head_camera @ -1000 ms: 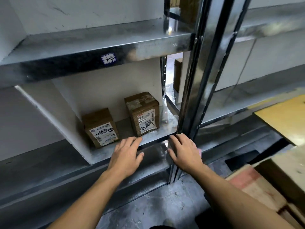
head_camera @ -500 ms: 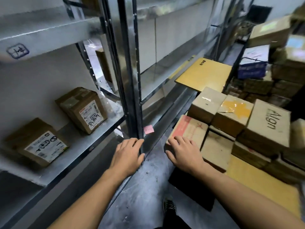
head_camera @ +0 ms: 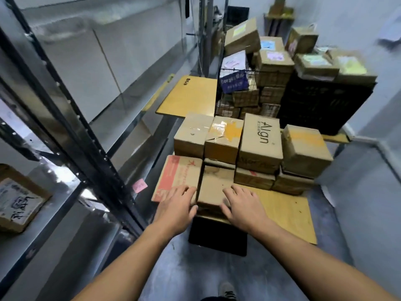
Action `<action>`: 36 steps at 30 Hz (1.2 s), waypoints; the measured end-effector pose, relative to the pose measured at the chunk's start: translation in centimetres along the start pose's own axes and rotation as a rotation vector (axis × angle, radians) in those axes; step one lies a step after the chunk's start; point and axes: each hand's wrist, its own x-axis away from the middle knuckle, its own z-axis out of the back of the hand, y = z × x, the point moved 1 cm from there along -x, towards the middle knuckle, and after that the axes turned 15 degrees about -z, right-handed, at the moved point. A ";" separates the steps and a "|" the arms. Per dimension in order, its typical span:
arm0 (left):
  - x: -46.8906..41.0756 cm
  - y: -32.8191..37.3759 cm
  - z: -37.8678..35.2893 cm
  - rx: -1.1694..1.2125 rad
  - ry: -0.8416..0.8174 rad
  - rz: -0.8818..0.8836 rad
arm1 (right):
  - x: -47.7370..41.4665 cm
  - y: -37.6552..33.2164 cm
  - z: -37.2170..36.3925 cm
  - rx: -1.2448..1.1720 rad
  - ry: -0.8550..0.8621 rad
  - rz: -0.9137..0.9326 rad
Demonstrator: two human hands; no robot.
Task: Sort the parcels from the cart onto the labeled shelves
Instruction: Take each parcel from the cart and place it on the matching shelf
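A low cart with a yellow wooden deck (head_camera: 286,211) carries several stacked cardboard parcels. At its near left corner lie a flat box with red print (head_camera: 178,174) and a plain brown box (head_camera: 213,183). My left hand (head_camera: 176,206) reaches over the near edge of the red-printed box with fingers spread, at the plain box's left side. My right hand (head_camera: 243,206) lies with straight fingers on the plain box's right side. Neither hand holds anything. A parcel with a white label (head_camera: 18,198) sits on the metal shelf (head_camera: 54,213) at the far left.
Black uprights (head_camera: 71,127) of the shelving run along the left, with a pink tag (head_camera: 139,185) on one. Behind the cart stand a wire basket (head_camera: 240,94) and a black crate (head_camera: 323,103) piled with parcels, and a yellow board (head_camera: 188,95). My shoe (head_camera: 226,291) shows on the grey floor.
My view has swung right from the shelf to the cart. Both hands left the shelf edge and upright and came to the two near boxes on the cart.
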 end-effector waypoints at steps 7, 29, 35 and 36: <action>-2.3 1.5 -1.6 -0.034 -0.043 0.051 | -2.8 0.7 -2.1 -0.082 -0.106 0.113; -5.3 8.7 -11.2 0.352 -0.034 0.312 | -2.3 11.6 -6.4 -0.585 -0.232 -0.077; -5.1 9.7 -10.8 0.447 0.141 0.316 | -2.0 10.6 -6.2 -0.860 -0.311 -0.132; -4.9 9.9 -10.2 0.473 0.188 0.310 | -2.1 10.5 -5.8 -0.905 -0.300 -0.143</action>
